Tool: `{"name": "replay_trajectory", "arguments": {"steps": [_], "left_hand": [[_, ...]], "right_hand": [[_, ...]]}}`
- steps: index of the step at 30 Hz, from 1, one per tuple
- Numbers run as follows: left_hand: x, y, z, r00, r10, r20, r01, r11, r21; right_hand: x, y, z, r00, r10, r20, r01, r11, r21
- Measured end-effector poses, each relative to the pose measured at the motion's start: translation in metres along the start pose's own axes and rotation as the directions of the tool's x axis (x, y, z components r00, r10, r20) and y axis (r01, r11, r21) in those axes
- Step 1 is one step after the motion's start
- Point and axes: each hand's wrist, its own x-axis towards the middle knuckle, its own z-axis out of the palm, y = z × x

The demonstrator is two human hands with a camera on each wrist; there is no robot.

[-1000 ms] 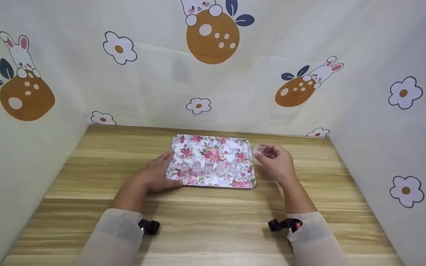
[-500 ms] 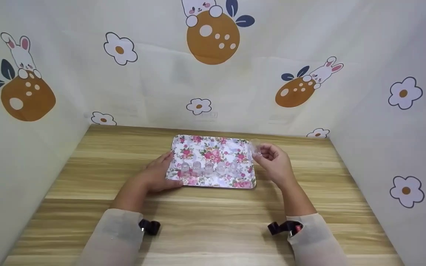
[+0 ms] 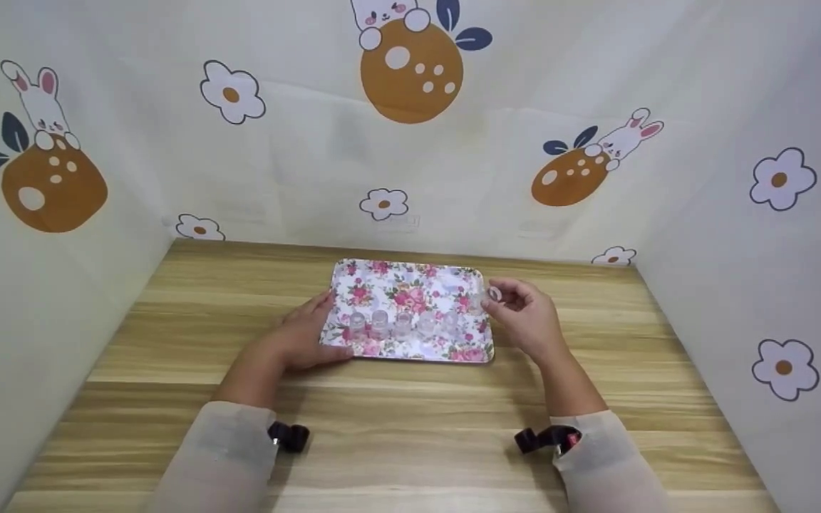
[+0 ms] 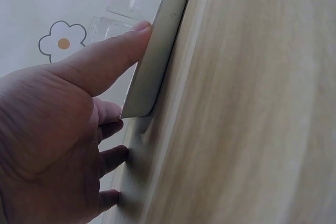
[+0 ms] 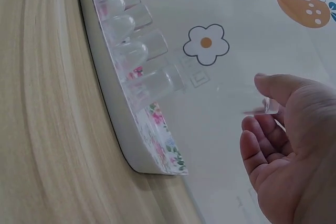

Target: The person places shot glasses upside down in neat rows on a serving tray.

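Observation:
A floral tray (image 3: 382, 288) with pink roses lies on the wooden table, bearing a row of several small clear shot glasses (image 3: 380, 325) along its near side. My left hand (image 3: 303, 338) grips the tray's near left corner, thumb on the front rim and fingers against the left side. My right hand (image 3: 528, 320) pinches another clear shot glass (image 5: 271, 106) between thumb and fingers at the tray's right edge. That glass is tilted on its side, its pale round end showing in the head view. In the left wrist view, my thumb (image 4: 121, 56) presses the tray's rim.
The wooden table (image 3: 410, 427) extends in front of the tray and to both sides. Pale cloth walls (image 3: 296, 157) printed with rabbits, oranges and flowers enclose it at the back, left and right. A black wrist camera (image 3: 289, 437) sits at each sleeve.
My right hand has moved slightly left to the tray's edge, turning the shot glass from roughly upright onto its side. My left hand, the tray and the row of glasses have stayed put.

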Motion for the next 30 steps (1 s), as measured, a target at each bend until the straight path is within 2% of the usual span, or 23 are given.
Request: {"name": "replay_trajectory", "arguments": {"steps": [6,13,16,30], "left_hand": [[0.001,0.001,0.000,1.000,-0.006,0.006,0.006,1.000,0.002],[0.000,0.003,-0.001,1.000,0.001,-0.004,-0.001,1.000,-0.003],[0.000,0.005,-0.001,1.000,0.005,-0.006,-0.006,1.000,-0.014],[-0.001,0.004,-0.001,1.000,-0.005,0.007,0.005,1.000,-0.026]], "right_hand": [[-0.001,0.004,0.005,0.994,0.066,0.085,-0.064,0.998,-0.026],[-0.003,0.010,0.009,0.971,0.142,0.191,-0.112,0.981,-0.160],[-0.003,0.012,0.011,0.963,0.158,0.220,-0.119,0.976,-0.180],[-0.001,0.019,0.014,0.957,0.141,0.254,-0.089,0.974,-0.206]]}}
